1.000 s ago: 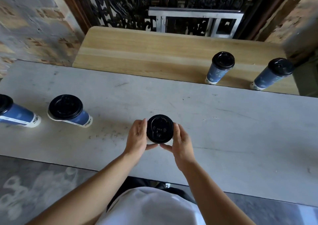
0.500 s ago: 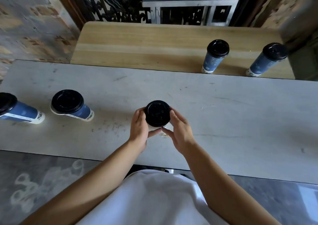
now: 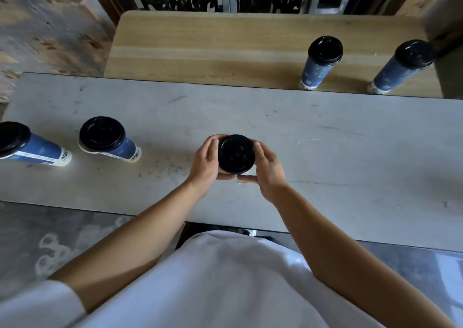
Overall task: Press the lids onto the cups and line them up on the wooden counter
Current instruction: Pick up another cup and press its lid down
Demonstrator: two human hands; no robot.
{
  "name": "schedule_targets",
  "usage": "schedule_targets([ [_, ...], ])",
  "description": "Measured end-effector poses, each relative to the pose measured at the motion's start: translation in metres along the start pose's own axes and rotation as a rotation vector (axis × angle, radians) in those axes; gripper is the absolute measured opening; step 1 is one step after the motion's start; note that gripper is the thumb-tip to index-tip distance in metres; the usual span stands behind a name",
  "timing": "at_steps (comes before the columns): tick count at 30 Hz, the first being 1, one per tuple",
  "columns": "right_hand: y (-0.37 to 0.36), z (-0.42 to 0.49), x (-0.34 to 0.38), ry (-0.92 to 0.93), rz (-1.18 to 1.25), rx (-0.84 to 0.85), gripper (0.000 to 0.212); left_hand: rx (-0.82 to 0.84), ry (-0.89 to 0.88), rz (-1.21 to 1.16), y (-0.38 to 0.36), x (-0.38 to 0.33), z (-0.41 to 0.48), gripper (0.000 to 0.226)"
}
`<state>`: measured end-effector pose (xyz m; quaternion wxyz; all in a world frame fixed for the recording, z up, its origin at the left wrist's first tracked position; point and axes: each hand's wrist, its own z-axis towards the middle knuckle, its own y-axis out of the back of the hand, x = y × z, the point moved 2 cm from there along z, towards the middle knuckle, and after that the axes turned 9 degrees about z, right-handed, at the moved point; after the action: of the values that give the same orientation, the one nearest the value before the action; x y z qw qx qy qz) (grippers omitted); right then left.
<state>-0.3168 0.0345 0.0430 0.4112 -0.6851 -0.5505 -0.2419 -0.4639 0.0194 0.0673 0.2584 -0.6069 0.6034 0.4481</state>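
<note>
Left hand farther round lid

Single view from a wide-angle camera on the wearer's head, facing forward and steeply down. The lidded cup sits mid-frame, close below; the white shirt fills the bottom edge, and the wooden counter lies beyond, near the top.

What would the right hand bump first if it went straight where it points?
Probably the lidded cup that the right hand grips; nothing lies between them.
</note>
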Motion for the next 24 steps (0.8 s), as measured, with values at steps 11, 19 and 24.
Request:
schedule_targets([
  [11, 0.008, -0.002, 0.001, -0.053, 0.204, -0.032, 0.024, -0.123, 0.125, -0.137, -0.015, 0.000, -0.010, 0.030],
  [19, 0.007, 0.005, 0.007, -0.094, 0.045, 0.015, 0.028, -0.155, 0.112, -0.058, -0.004, 0.008, 0.007, 0.020],
  [24, 0.001, 0.010, 0.010, 0.006, -0.125, -0.050, 0.025, -0.137, -0.066, 0.156, -0.004, 0.010, 0.001, 0.021],
])
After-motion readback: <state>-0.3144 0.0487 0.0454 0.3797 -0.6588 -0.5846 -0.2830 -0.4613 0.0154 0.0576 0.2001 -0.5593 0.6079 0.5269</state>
